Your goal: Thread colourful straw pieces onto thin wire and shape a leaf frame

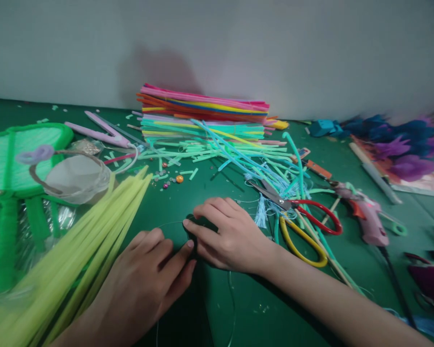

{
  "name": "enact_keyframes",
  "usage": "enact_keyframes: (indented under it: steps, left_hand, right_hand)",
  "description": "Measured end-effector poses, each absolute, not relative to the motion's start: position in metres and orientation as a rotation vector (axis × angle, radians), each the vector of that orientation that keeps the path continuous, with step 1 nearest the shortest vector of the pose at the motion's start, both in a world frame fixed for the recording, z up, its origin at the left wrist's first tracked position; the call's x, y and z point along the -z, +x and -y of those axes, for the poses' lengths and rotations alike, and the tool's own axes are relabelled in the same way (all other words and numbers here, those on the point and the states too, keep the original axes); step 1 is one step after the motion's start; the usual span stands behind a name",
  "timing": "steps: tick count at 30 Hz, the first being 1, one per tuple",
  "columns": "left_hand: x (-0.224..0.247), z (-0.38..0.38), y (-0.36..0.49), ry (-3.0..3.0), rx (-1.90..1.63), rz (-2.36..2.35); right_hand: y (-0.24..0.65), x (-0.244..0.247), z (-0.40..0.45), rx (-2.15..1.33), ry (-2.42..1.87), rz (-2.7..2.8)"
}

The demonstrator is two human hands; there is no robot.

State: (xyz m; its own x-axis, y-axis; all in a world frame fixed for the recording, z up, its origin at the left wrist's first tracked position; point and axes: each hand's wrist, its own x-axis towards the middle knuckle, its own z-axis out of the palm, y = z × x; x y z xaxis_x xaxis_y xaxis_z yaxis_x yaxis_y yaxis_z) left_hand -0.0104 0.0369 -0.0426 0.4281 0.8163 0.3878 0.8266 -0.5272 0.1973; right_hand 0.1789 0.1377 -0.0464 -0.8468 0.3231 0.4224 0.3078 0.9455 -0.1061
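Note:
My left hand (155, 270) is closed near the middle of the table, its index finger and thumb reaching toward the other hand. Facing it, my right hand (227, 236) has its fingers bent, with the fingertips almost meeting those of the left. A thin clear thread (232, 299) runs between the fingers of both hands. It arcs above the left knuckles, and loose lengths hang toward the near edge. The exact pinch point is dark and partly hidden by the fingers. Several small beads (179, 179) lie just beyond my hands.
Yellow pipe cleaners (94, 231) and a green fan-shaped piece (32, 144) lie left. Bundled coloured pipe cleaners (202, 108) stand at the back. Scissors (285, 205) with red and yellow handles, a blue tassel (261, 212) and a pink glue gun (371, 219) lie right.

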Motion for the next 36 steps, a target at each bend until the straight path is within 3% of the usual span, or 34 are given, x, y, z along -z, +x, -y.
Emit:
enact_keyframes:
  steps: [19,36]
  left_hand:
    - [0.0484,-0.032,-0.0084,-2.54,0.74,1.554]
    - [0.0498,-0.0302,-0.0081,-2.512,0.645,1.553]
  right_hand:
    - [0.1817,0.049,-0.1373,-0.182,-0.516,2.654]
    - [0.1816,0.0477,-0.1361,-0.088,-0.429,2.634]
